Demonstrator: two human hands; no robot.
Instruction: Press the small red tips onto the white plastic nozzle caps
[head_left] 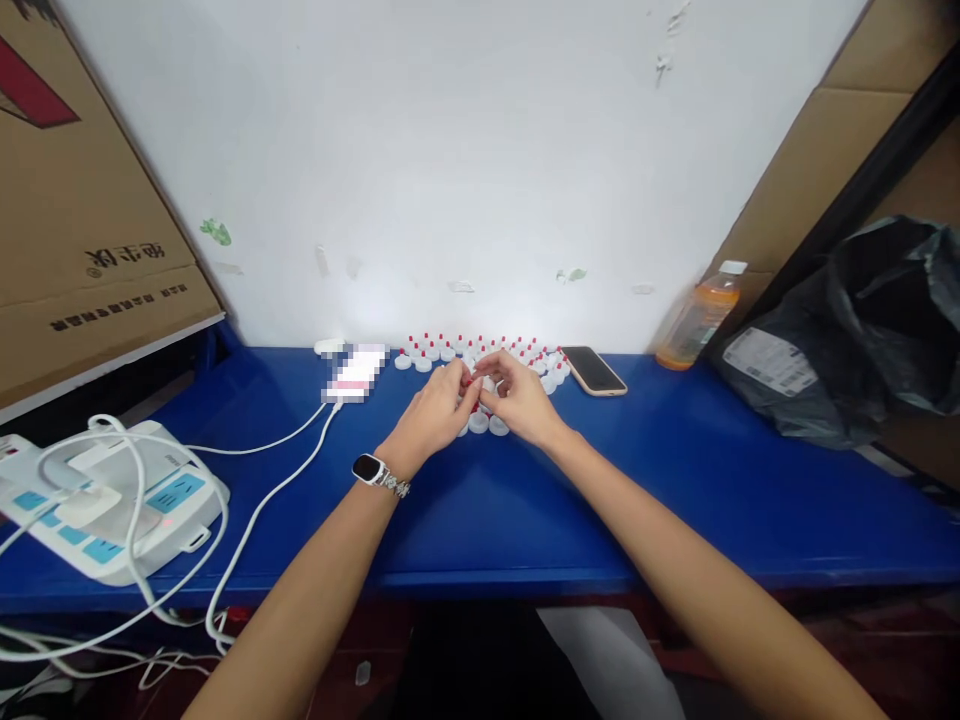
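Note:
My left hand (436, 408) and my right hand (520, 398) meet over the blue table, fingers closed in a pinch. Between them is a white plastic cap (489, 384) with a small red tip (471, 380). The left fingers are at the red tip, while the right fingers hold the white part; the fingers partly hide both. Just below the hands stand more white caps (478, 424), touching one another. Behind and around them, several red-tipped white caps (424, 364) stand upright in loose rows near the wall.
A dark-screened phone (593, 370) lies right of the caps, with an orange drink bottle (696, 318) and a black plastic bag (814, 350) farther right. Left are a blurred-out device (355, 374) on white cables and a power strip (112, 510). The blue table (510, 520) meets a white wall.

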